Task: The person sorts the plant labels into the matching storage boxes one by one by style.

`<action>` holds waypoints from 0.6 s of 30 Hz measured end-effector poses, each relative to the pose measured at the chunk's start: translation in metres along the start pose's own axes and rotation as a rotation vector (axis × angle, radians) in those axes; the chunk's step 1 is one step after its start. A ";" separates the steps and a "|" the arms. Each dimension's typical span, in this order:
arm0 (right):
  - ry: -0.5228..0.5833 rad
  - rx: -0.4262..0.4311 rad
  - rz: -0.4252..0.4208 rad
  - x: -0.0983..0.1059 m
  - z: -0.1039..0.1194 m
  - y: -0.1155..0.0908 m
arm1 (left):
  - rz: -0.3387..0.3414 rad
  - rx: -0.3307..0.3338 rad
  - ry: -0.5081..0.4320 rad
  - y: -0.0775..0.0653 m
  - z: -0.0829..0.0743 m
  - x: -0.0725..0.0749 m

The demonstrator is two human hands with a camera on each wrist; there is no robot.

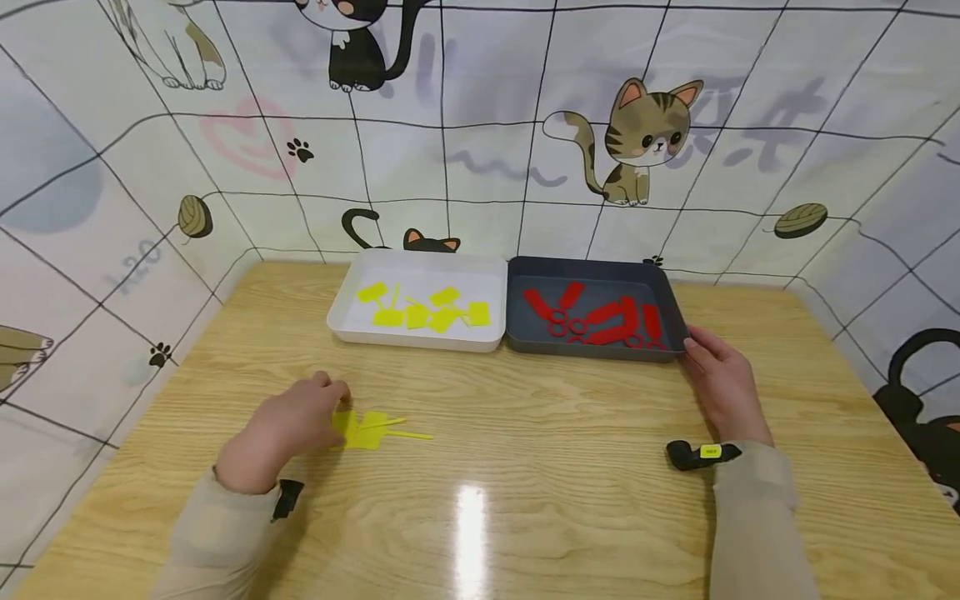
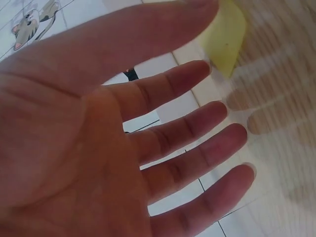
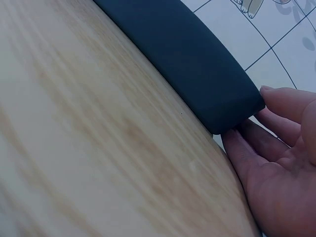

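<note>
Flat yellow square tags with thin stems (image 1: 367, 435) lie overlapping on the table at the left. My left hand (image 1: 296, 425) is beside them, its fingertips down close to the wood. In the left wrist view the fingers are spread and fairly straight, and the thumb tip overlaps one yellow tag (image 2: 227, 39). My right hand (image 1: 723, 383) grips the front right corner of a dark grey tray (image 1: 600, 353). The right wrist view shows the thumb at the tray's (image 3: 197, 69) rim and other fingers against its lower edge. Red tags with ring ends (image 1: 626, 321) lie inside that tray.
A white tray (image 1: 420, 337) stands against the dark tray's left side and holds several yellow tags (image 1: 415, 316). Both trays are at the back of the wooden table (image 1: 570, 467), near a wall covering (image 1: 495, 158) printed with cats and grid lines.
</note>
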State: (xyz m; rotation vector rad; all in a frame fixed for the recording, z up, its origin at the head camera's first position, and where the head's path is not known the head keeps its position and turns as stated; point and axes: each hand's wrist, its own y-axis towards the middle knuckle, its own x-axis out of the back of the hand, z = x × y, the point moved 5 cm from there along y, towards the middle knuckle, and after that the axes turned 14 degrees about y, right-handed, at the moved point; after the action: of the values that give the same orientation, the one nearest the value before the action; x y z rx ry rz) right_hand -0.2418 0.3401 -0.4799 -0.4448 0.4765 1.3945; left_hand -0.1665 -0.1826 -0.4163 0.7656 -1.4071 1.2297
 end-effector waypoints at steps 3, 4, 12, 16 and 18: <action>0.008 -0.005 0.009 -0.001 -0.001 0.001 | -0.004 -0.001 -0.010 -0.001 0.003 -0.001; 0.005 -0.004 0.008 -0.001 -0.001 0.001 | -0.005 -0.004 -0.016 0.000 0.003 -0.001; 0.012 0.008 0.015 0.000 0.000 -0.001 | 0.017 -0.012 -0.067 0.003 0.004 -0.002; 0.028 0.009 0.018 0.000 0.001 -0.001 | 0.023 -0.031 -0.116 0.006 0.002 -0.003; 0.035 0.010 0.023 -0.001 0.001 -0.002 | 0.028 -0.047 -0.151 0.007 0.001 -0.004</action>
State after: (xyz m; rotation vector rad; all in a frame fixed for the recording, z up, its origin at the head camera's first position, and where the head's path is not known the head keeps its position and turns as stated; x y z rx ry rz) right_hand -0.2402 0.3399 -0.4781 -0.4574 0.5178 1.4080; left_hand -0.1723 -0.1823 -0.4219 0.8223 -1.5688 1.1758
